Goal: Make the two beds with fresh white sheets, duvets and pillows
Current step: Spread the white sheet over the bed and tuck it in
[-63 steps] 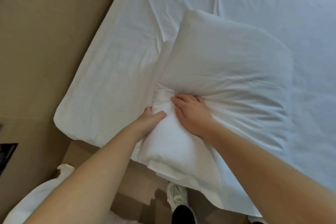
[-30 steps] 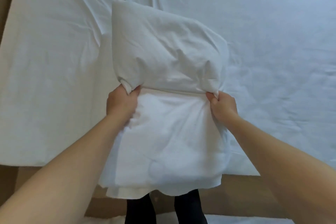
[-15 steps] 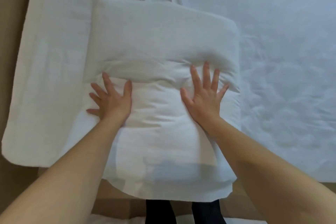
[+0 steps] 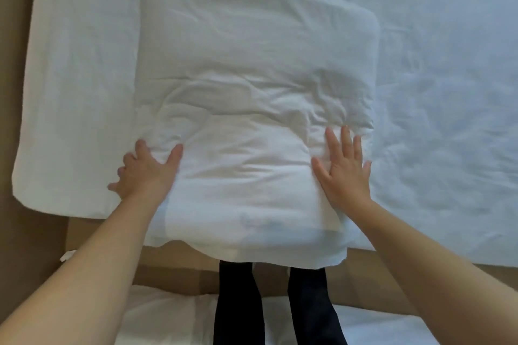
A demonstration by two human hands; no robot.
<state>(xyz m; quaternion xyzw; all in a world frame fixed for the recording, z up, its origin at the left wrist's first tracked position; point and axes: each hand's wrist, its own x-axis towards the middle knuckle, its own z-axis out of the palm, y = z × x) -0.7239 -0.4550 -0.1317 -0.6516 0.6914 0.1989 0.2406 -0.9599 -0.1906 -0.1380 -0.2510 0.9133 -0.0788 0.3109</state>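
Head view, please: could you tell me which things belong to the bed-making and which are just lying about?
Job in hand: pillow, fitted sheet, left hand, right hand.
Lying about: white linen by the person's legs.

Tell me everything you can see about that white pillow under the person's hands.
The pillow is white, plump and roughly rectangular, in a soft, creased fabric case. It lies flat on the bed's white sheet, near the bed's left end. The case's loose open end overhangs the near edge of the bed, flat and seemingly unfilled. The wrinkles bunch across the middle. The left hand presses the pillow's left edge, fingers curled into the fabric; the right hand rests flat and spread near its right edge.
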